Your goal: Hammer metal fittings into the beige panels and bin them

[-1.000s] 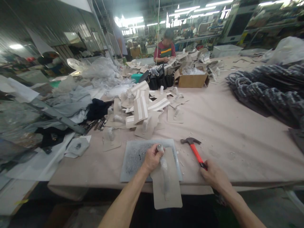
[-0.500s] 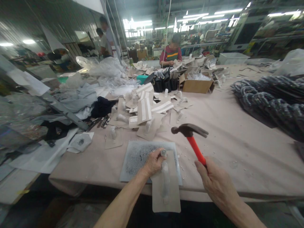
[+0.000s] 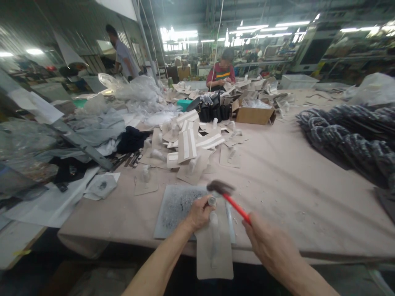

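My left hand [image 3: 199,213] is closed, thumb and fingers pinching a short round metal piece [image 3: 211,201] upright at the upper end of a beige panel [image 3: 222,257]. A strap-like handle wrapped in clear plastic [image 3: 215,236] runs down this panel. The panel lies partly on a grey, black-speckled board [image 3: 173,211], and its lower end sticks out past the table edge. My right hand [image 3: 271,244] is wrapped round the orange-red handle of a claw hammer [image 3: 237,208]. Its blurred dark head is just above and behind the metal piece; whether they touch I cannot tell.
Beyond the board lies a pile of beige panels [image 3: 187,144] with plastic-wrapped handles. Black bags [image 3: 211,111] and a cardboard box [image 3: 255,114] stand further back. Dark pieces with wrapped handles [image 3: 345,139] are stacked at right, plastic bags [image 3: 132,96] at left. A co-worker [image 3: 221,74] sits across the table.
My right hand has swung the hammer down and left, bringing its head close to the metal piece. My left hand keeps its grip. A person in the back left has moved left.
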The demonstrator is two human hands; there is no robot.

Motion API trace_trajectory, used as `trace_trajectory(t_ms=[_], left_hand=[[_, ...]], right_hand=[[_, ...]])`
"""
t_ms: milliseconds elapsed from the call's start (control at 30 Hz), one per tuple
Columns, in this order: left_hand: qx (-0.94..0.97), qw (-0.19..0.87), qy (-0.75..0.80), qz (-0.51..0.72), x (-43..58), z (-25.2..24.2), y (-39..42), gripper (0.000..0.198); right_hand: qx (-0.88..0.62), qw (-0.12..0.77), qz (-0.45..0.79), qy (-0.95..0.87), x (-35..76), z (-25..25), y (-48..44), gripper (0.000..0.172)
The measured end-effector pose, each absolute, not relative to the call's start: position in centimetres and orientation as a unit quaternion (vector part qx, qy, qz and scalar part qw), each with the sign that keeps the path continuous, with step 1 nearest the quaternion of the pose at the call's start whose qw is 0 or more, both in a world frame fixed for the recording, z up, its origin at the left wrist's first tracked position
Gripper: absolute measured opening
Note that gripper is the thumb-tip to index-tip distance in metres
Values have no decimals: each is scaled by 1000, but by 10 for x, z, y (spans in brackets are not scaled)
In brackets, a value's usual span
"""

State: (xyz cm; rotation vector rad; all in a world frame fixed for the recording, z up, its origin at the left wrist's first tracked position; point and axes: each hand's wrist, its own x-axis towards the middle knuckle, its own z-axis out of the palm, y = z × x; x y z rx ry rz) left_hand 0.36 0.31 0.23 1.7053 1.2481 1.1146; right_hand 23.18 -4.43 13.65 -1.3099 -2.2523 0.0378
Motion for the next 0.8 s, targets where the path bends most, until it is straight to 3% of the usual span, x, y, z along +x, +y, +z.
trace_trajectory(t_ms=[100, 167, 333, 500, 633, 700, 800], left_hand=[[664, 372, 485, 430, 5, 3, 3, 21], [656, 379, 488, 434, 5, 6, 2, 21], [650, 386, 490, 434, 5, 10, 1, 16], [644, 389, 488, 442, 4, 10, 2, 14], [618, 419, 478, 461, 4, 7, 2, 15], [596, 440, 476, 475, 6, 4, 3, 16], [525, 481, 487, 506, 9, 0, 7, 20]], right_hand=[[-520, 98, 78, -845, 239, 108, -46, 27], [-561, 40, 124, -817, 246, 100, -42, 25], [-624, 12, 247, -741, 270, 75, -23, 34], [-687, -11, 117, -717, 279, 44, -12, 32], [-516, 93, 20, -852, 239, 52, -28, 44], [-375, 84, 52, -922, 211, 57, -37, 48], [-277, 31, 60, -959, 177, 59, -44, 35]])
